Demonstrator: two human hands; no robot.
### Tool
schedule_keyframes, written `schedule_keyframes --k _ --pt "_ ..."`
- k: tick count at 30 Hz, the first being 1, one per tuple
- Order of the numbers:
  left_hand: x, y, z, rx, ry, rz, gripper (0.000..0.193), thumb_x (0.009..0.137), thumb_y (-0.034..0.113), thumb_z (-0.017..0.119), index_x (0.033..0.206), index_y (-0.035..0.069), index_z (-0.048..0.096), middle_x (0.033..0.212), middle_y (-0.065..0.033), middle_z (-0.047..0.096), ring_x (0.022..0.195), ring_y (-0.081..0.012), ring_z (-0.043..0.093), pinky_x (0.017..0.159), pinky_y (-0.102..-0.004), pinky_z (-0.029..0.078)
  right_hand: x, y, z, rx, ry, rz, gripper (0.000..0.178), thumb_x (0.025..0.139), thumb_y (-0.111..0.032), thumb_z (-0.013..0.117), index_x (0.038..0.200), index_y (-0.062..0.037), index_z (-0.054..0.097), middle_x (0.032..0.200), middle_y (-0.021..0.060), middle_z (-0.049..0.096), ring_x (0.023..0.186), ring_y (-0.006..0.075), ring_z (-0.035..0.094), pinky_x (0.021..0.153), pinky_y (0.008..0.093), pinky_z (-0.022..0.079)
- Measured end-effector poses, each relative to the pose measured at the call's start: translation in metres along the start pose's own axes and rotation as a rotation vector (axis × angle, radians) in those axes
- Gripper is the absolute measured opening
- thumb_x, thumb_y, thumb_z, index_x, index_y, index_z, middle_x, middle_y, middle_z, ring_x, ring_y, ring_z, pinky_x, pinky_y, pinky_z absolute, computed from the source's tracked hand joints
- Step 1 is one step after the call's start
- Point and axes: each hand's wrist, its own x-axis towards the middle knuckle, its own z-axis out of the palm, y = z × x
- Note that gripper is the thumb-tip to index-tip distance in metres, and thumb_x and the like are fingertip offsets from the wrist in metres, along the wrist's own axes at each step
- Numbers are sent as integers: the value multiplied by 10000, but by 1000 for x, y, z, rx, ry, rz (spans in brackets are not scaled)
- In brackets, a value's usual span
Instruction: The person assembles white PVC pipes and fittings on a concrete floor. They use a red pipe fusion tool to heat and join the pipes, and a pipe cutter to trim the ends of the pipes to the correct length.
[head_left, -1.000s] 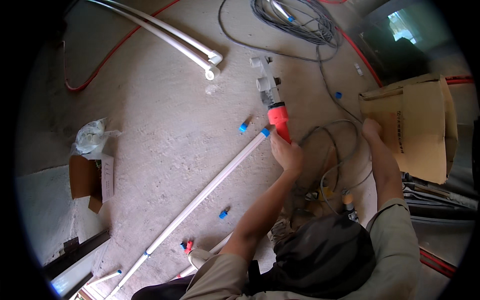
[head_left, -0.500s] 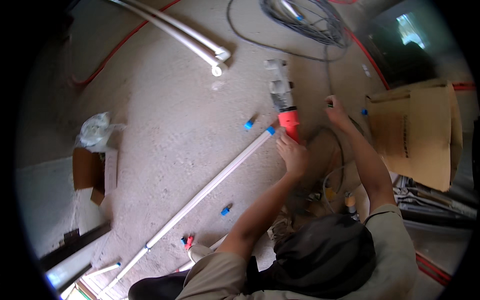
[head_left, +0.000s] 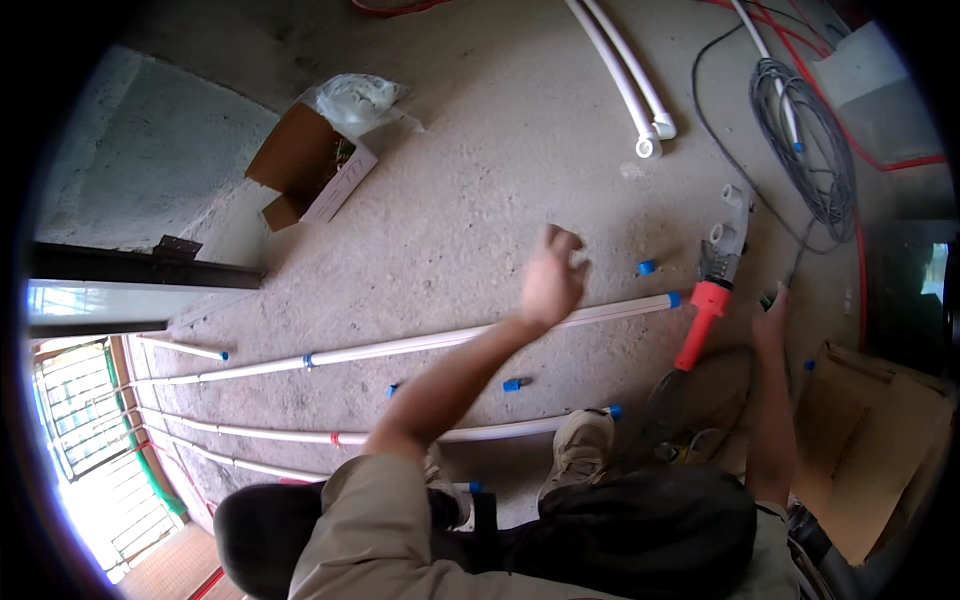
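Note:
My left hand (head_left: pixel 553 284) is raised over the bare floor above the long white pipe (head_left: pixel 450 343), its fingers loosely bent and apart, with nothing visible in them. My right hand (head_left: pixel 770 322) is closed round a small dark green thing (head_left: pixel 767 300), mostly hidden by the fingers. Between my hands, closer to the right one, a pipe welding iron (head_left: pixel 707 300) with a red handle and grey heating head lies on the floor, touched by neither hand. A blue pipe cap (head_left: pixel 646 267) lies left of its head. The pipe's blue-capped end points toward the iron.
Two white pipes with elbows (head_left: pixel 648 146) lie at the far side. A coil of grey cable (head_left: pixel 810 140) is at the far right, a cardboard box (head_left: pixel 860 440) at the near right. An opened carton (head_left: pixel 310 170) stands far left. More pipes (head_left: pixel 480 434) run near my shoes (head_left: pixel 580 450).
My left hand has let go of the welding iron's red handle and moved left, up off it. My right hand keeps hold of the small thing. The view has swung to the left.

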Motion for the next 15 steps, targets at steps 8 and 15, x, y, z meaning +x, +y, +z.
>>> schedule_keyframes --k 8,15 --pt "32 17 -205 690 -729 190 286 909 166 729 1129 17 622 1178 -180 604 1056 -394 643 908 -502 521 125 -241 -15 438 -122 -237 196 1030 -157 549 1143 -30 646 1073 192 706 1025 384 679 919 481 516" --pt "-104 77 -425 971 -960 -214 314 907 260 737 1109 30 668 1124 -174 663 1097 -364 650 937 -484 515 181 -349 77 -95 -200 -99 288 987 -215 642 1172 4 629 1266 235 600 1129 431 655 958 473 573"
